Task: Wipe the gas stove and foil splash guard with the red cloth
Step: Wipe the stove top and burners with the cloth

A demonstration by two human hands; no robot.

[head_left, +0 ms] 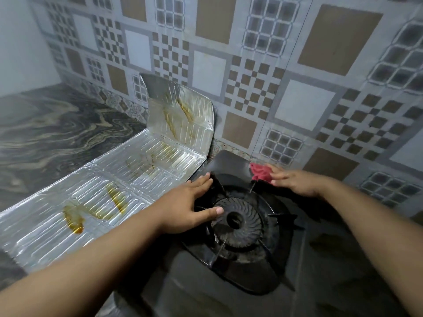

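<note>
A black gas stove fills the lower middle, its round burner under a black pan support. My left hand rests flat on the stove's left edge beside the burner, fingers spread, holding nothing. My right hand presses down on a crumpled red cloth at the stove's far right corner, near the wall. The silver foil splash guard lies folded out to the left of the stove, one panel standing against the wall. Yellow-brown grease streaks mark several of its panels.
A dark marbled stone counter runs to the left behind the foil. A patterned tiled wall rises right behind the stove and guard. The stove's front surface lies dark toward the bottom right.
</note>
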